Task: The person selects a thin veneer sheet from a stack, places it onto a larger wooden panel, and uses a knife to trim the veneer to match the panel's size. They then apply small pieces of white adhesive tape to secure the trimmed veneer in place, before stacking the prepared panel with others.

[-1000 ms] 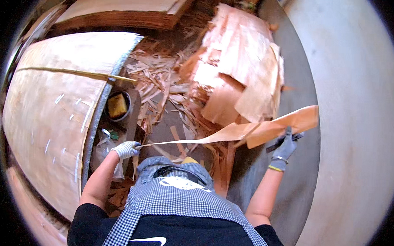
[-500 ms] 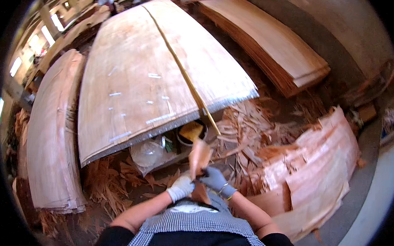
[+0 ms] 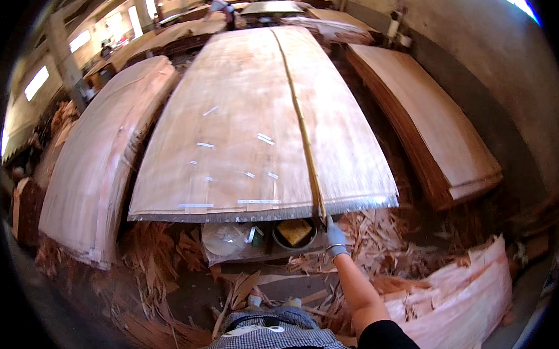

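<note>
My right arm reaches forward, bare from the black sleeve down to the wrist, nearly straight. The gloved right hand point(image 3: 335, 237) sits at the near edge of the veneer stack point(image 3: 256, 130), just under the seam strip point(image 3: 300, 120), fingers curled up against that edge. I can't tell how firm the grip is. My left hand is out of sight.

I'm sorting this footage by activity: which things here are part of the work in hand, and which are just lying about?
In hand:
right hand, gloved, at the near end of the narrow veneer strip
big veneer sheet stack under the strip

Lying about:
round tub
veneer scraps
side stacks
</note>
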`<state>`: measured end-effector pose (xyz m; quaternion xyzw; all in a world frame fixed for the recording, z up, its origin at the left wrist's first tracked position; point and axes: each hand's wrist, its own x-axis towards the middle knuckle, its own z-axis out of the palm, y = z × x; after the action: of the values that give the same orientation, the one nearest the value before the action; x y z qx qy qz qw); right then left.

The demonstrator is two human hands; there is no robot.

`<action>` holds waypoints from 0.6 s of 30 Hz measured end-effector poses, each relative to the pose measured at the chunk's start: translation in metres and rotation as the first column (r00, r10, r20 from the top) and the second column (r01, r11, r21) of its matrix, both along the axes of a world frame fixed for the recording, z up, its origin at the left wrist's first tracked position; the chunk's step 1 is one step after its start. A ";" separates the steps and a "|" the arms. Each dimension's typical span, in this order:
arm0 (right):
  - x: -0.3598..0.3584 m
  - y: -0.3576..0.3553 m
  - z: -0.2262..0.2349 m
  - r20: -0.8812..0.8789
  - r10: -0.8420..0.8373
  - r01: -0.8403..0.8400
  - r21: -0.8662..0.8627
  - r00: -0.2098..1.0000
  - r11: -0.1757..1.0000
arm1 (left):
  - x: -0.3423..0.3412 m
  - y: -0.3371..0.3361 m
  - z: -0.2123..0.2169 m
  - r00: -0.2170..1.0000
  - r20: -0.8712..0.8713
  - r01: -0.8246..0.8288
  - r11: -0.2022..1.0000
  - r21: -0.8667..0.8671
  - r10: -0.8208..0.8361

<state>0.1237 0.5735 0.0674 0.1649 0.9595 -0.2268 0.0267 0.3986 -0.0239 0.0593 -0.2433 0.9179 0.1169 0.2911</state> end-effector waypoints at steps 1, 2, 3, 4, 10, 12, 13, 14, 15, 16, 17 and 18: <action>-0.009 -0.001 -0.023 -0.136 -0.052 0.017 -0.244 0.989 0.970 | 0.006 -0.004 -0.008 0.997 0.072 -0.032 0.999 0.018 0.031; -0.013 -0.003 -0.034 -0.183 -0.073 -0.008 -0.409 0.980 0.913 | 0.012 -0.008 -0.015 0.989 0.141 -0.051 0.998 0.036 0.045; -0.017 -0.003 -0.044 -0.222 -0.106 -0.038 -0.559 0.969 0.828 | 0.014 -0.012 -0.023 0.979 0.199 -0.052 0.997 0.060 0.039; -0.014 -0.002 -0.055 -0.245 -0.142 -0.069 -0.689 0.959 0.721 | 0.018 -0.013 -0.034 0.967 0.254 -0.056 0.994 0.089 0.032; 0.080 -0.059 0.020 0.257 0.203 0.278 -0.957 0.945 -0.084 | 0.053 -0.061 -0.121 0.797 0.188 0.528 0.813 0.247 -0.574; 0.065 -0.051 0.017 0.055 -0.059 0.070 -0.952 0.997 0.299 | -0.062 0.029 -0.033 0.997 -0.005 0.082 0.964 0.252 -0.083; 0.052 -0.060 0.021 -0.053 -0.133 0.015 -0.886 0.990 0.464 | -0.091 0.029 -0.010 0.982 -0.164 0.134 0.957 0.259 -0.093; 0.044 -0.105 0.072 -0.099 -0.169 -0.015 -0.897 0.981 0.442 | -0.114 0.022 0.003 0.941 -0.300 0.215 0.962 0.168 -0.158; 0.039 -0.124 0.087 -0.138 -0.154 -0.065 -0.912 0.978 0.406 | -0.149 0.022 0.013 0.911 -0.347 0.298 0.936 0.188 -0.221; 0.034 -0.141 0.096 -0.180 -0.153 -0.111 -0.921 0.972 0.373 | -0.186 0.027 0.023 0.854 -0.422 0.403 0.899 0.171 -0.303; 0.034 -0.160 0.100 -0.216 -0.153 -0.155 -0.930 0.964 0.335 | -0.210 0.031 0.041 0.785 -0.494 0.487 0.864 0.123 -0.373; 0.039 -0.182 0.103 -0.244 -0.127 -0.183 -0.911 0.961 0.370 | -0.231 0.027 0.047 0.747 -0.543 0.529 0.838 0.134 -0.385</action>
<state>0.1627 0.3911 0.1701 0.0718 0.6622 -0.7458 -0.0141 0.1680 0.0033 0.1067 0.0733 0.9661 0.2279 0.0972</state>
